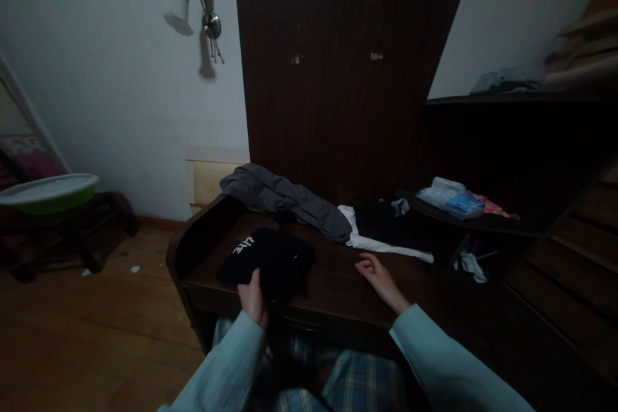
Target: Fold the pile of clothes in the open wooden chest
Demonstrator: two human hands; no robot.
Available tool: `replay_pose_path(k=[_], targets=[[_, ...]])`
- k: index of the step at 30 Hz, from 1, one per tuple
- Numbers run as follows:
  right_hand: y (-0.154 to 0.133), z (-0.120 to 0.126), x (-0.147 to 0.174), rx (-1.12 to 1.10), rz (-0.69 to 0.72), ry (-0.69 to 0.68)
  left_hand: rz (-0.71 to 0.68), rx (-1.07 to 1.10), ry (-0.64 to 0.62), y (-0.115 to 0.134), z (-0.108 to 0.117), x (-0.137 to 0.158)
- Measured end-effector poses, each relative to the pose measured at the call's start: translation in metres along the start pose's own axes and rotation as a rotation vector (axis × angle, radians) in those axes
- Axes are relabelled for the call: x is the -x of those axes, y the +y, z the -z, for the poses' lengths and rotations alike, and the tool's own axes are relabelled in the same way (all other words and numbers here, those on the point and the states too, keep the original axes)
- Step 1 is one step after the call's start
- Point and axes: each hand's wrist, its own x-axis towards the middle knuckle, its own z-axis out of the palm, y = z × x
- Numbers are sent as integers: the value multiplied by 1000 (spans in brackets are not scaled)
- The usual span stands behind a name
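Black garment (pixel 277 261), pinched in the left hand (pixel 252 300), thumb on top; right hand (pixel 381 279) extended, loosely curled, empty.

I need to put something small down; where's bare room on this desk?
The widest bare patch of desk lies between the black cloth and the right hand, before the grey cloth. A narrow strip shows left of the black cloth, by the raised side. The back is crowded by that and the white cloth, the shelf by packets.

two hands (pixel 252 301), perhaps three garments (pixel 277 257), one wall lamp (pixel 179 14), one basin (pixel 58 198)
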Motion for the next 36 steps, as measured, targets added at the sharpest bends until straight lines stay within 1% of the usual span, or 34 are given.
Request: replay_pose_path(k=[1,2,3,4,5,6,7,8,9,12,13,14,16,18,20,24,26,28,30,33,36], targets=[[-3,-3,3,18,16,-7,84,-19,-112,0,1,10],[-5,-6,6,34,31,-25,192,-69,-282,1,2,21],[-7,-10,9,49,48,-51,279,-130,-515,3,3,29],[-9,-12,11,64,65,-76,357,-207,-796,8,5,35],[-11,-15,14,82,80,-98,388,-283,-1063,14,7,38],[-11,-16,16,101,95,-113,369,-346,-1278,22,9,36],[-12,-17,18,122,108,-123,298,-384,-1392,30,12,30],[-12,-17,20,142,121,-132,190,-402,-1391,39,14,20],[-12,-17,21,160,133,-144,68,-421,-1279,46,16,6],[-12,-17,25,203,156,-187,-352,-542,-779,57,20,-46],[-13,-17,26,212,158,-198,-448,-610,-681,55,21,-62],[-13,-17,26,217,159,-203,-521,-692,-629,52,22,-76],[-13,-18,26,218,160,-203,-621,-866,-596,42,23,-96],[-12,-19,26,210,163,-201,-686,-1016,-589,32,23,-104],[-13,-19,25,202,166,-209,-731,-1125,-564,25,24,-104],[-16,-18,26,202,153,-216,-776,-1255,-521,25,24,-93],[-18,-17,27,196,152,-203,-778,-1272,-515,29,24,-83],[-18,-17,28,189,154,-180,-746,-1243,-518,32,26,-71],[-17,-16,28,187,157,-145,-684,-1164,-548,36,29,-58],[-15,-16,27,181,155,-99,-551,-966,-615,39,33,-41],[-14,-15,26,166,146,-101,-298,-755,-677,39,36,-33]])
